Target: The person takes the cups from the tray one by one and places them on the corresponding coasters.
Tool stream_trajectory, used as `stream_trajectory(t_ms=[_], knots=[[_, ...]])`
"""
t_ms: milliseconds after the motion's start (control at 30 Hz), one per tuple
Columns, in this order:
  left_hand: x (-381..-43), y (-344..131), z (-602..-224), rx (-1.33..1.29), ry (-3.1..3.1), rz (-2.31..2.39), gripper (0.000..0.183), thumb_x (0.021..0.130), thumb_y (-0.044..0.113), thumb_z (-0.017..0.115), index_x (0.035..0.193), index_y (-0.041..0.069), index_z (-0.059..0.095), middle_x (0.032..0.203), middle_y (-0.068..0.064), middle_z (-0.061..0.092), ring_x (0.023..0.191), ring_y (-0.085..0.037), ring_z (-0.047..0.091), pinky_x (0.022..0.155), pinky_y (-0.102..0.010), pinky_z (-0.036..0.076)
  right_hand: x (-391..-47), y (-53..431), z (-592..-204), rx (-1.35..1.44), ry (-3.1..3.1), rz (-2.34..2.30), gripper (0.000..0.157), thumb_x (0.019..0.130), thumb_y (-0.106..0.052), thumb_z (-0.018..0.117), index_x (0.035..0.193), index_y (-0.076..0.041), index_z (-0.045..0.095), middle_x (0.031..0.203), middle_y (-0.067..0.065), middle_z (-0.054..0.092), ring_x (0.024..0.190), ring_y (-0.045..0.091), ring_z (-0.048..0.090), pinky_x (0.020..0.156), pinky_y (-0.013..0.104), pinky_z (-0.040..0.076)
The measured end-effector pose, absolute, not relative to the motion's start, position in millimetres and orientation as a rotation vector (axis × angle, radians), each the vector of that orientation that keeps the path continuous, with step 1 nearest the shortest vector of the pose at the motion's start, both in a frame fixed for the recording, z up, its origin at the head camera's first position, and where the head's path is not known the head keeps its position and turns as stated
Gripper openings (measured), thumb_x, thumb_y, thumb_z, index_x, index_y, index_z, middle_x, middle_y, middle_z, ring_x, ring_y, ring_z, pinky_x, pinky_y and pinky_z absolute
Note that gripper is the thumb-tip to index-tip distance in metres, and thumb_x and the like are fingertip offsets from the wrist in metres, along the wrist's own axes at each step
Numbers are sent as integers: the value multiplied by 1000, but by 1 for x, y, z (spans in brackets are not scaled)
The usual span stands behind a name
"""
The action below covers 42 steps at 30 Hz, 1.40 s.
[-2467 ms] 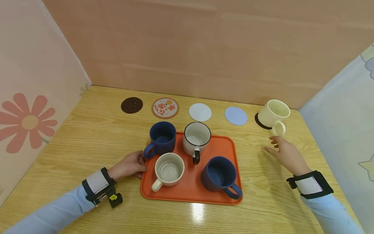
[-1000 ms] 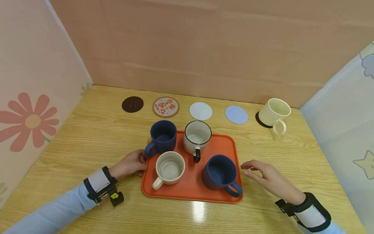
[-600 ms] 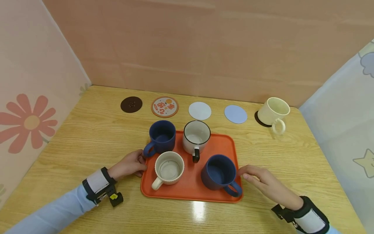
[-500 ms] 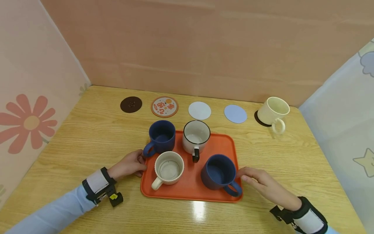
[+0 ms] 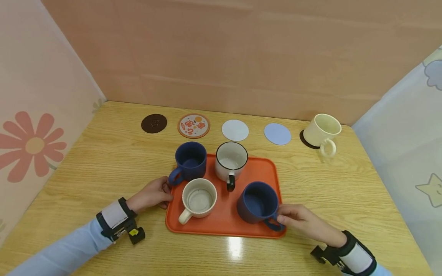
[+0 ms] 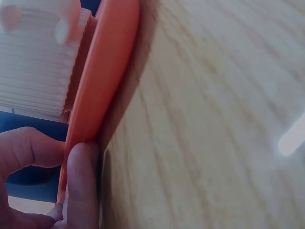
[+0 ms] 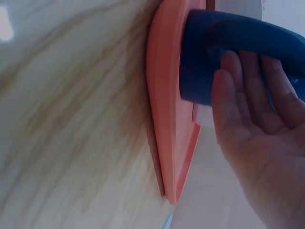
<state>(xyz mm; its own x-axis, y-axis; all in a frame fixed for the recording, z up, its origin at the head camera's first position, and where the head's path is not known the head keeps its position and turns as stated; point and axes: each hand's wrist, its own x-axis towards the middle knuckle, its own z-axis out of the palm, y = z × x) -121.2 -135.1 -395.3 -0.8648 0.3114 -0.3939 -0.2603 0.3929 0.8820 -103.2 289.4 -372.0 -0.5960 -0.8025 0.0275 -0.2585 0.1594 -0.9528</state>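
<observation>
An orange tray [image 5: 226,226] bears two dark blue mugs, a white mug with a black rim [image 5: 232,159] and a cream ribbed mug [image 5: 199,197]. My left hand [image 5: 153,194] pinches the tray's left rim; thumb and fingers straddle it in the left wrist view. Close by its knuckles is the handle of the back-left blue mug [image 5: 191,161]. My right hand [image 5: 304,222] holds the handle of the front-right blue mug [image 5: 257,203], which stands on the tray. Bent fingers [image 7: 257,90] reach into the handle loop in the right wrist view; the thumb is hidden there.
Along the back of the table lie a brown coaster [image 5: 154,123], a patterned orange-edged coaster [image 5: 193,125], a white coaster [image 5: 235,130] and a pale blue coaster [image 5: 277,133]. A pale yellow mug [image 5: 321,130] stands on a dark coaster [image 5: 307,141] at the far right.
My right hand has come away from the pale yellow mug, moved left and toward me, and taken the front-right blue mug's handle. My left hand has stayed at the tray's rim.
</observation>
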Motion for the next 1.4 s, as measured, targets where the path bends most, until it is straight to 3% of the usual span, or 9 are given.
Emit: stream_trajectory(t_ms=[367,533,733,967,1400], knots=[[-122,-135,-395,58,2141,1500,32,73,0,57,101,-9,44,73,-8,50,59,-15,55,56,-30,51,-101,283,-377,-899,1739,-1520,24,94,5,36,99,5,60,94,15,63,88,10,58,74,27,49],[-122,-135,-396,67,2135,1503,33,73,0,57,102,-10,44,73,-8,50,59,-15,55,56,-31,51,-100,278,-381,-949,1723,-1535,30,94,8,32,80,6,58,77,18,60,75,15,57,67,29,48],[-122,-135,-396,77,2144,1501,33,73,0,58,102,-9,44,73,-8,51,58,-15,56,55,-31,52,-100,276,-385,-975,1807,-1520,38,92,11,33,60,0,50,62,18,51,56,20,44,53,31,38],[-123,-136,-397,82,2146,1503,33,74,0,58,103,-9,44,74,-8,51,59,-16,56,55,-31,52,-99,275,-386,-942,1851,-1559,40,92,11,31,56,-2,42,53,14,40,48,22,35,45,32,30],[-121,-137,-397,65,2136,1508,33,74,0,58,103,-9,44,73,-8,51,59,-16,55,56,-31,51,-97,272,-386,-922,1933,-1697,41,94,11,22,57,-3,35,54,14,33,49,27,32,50,31,28]])
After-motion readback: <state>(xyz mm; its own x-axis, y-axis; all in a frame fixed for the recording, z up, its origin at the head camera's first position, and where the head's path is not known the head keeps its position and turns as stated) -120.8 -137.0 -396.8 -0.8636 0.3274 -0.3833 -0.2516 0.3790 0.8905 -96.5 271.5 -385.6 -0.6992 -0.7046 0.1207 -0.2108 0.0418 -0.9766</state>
